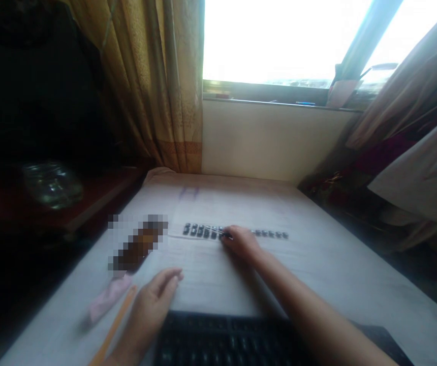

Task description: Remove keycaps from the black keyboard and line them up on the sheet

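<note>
My right hand (pixel 241 241) is over the middle of two rows of small dark keycaps (pixel 200 231) on the white-covered surface. Its fingers are pinched round a thin metal two-pronged tool (pixel 214 230), whose shiny prongs point left over the keycaps. The hand hides part of the rows, and more keycaps (pixel 271 234) show to its right. My left hand (pixel 155 295) rests loosely curled on the cloth, with a gap between thumb and fingers and nothing visible in it. Between my forearms, at the bottom edge, lies a black keyboard (pixel 226 338), partly cut off.
Beside my left hand are an orange stick-like thing (pixel 115 328), a pink cloth-like piece (pixel 110 297) and a brown pixelated object (pixel 140 249). A glass bowl (pixel 53 185) stands on a dark ledge at left. A yellow curtain (pixel 173 91) hangs by the window.
</note>
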The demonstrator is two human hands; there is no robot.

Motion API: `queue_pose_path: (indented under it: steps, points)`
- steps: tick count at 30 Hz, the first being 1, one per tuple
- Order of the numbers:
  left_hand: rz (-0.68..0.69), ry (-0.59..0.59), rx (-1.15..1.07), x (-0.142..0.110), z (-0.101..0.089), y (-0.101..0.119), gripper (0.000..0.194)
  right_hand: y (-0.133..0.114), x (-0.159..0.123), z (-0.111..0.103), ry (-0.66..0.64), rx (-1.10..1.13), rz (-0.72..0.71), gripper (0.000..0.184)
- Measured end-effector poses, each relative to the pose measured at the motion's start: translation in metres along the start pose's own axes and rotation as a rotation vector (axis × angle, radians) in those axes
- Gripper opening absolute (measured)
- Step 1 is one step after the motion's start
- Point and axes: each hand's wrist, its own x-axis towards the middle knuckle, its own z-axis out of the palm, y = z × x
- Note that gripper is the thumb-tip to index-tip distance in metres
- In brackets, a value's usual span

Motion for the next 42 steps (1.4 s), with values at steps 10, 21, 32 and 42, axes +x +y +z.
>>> queue_pose_path:
  steps: [10,21,32,42]
  points:
    - [0.019,0.008,0.002,0.0,0.0,0.0,0.033,-0.001,-0.003,-0.001,0.018,0.024,0.03,0.026]
    - [0.055,0.01,0.047,0.002,0.0,-0.004,0.029,0.004,-0.016,-0.011,0.125,0.183,0.05,0.022]
    - [0.209,-0.047,0.115,-0.005,-0.001,-0.001,0.038,0.032,-0.096,-0.046,0.492,0.867,0.212,0.066]
    - [0.26,0.036,0.155,-0.013,0.002,0.015,0.043,0.008,-0.139,-0.067,0.347,1.112,0.233,0.06]
